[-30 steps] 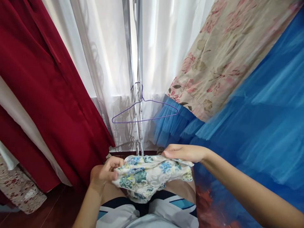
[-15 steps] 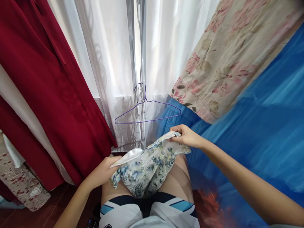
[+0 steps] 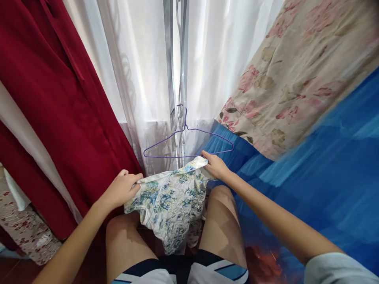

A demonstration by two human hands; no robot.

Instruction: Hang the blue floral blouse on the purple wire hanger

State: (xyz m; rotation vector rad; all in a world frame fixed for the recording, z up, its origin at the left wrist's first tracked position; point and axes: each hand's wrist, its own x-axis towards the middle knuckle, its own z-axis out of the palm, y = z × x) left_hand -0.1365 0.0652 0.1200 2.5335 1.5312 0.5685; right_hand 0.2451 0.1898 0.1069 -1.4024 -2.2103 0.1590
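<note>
Between my two hands hangs a white garment (image 3: 174, 205) printed with blue, green and yellow flowers; it looks like a blouse or small dress, its exact kind unclear. My left hand (image 3: 126, 188) pinches its upper left corner. At the upper right corner, my right hand (image 3: 215, 165) is closed on the cloth, thumb and fingers together. Just above the garment a purple wire hanger (image 3: 189, 157) hangs bare from a chain of white hooks (image 3: 179, 114). My right hand is right beside the hanger's lower bar; whether it touches is unclear.
White curtains (image 3: 145, 79) fill the back, with a dark red curtain (image 3: 77, 118) at the left. Beige floral cloth (image 3: 284, 86) and blue cloth (image 3: 319, 177) drape down the right. My knees (image 3: 222, 209) are below the garment. Another floral cloth (image 3: 32, 221) lies at the lower left.
Both hands have risen and moved left, spreading the garment's upper edge so its front now hangs down more openly. My legs have parted, with the garment's lower part between them.
</note>
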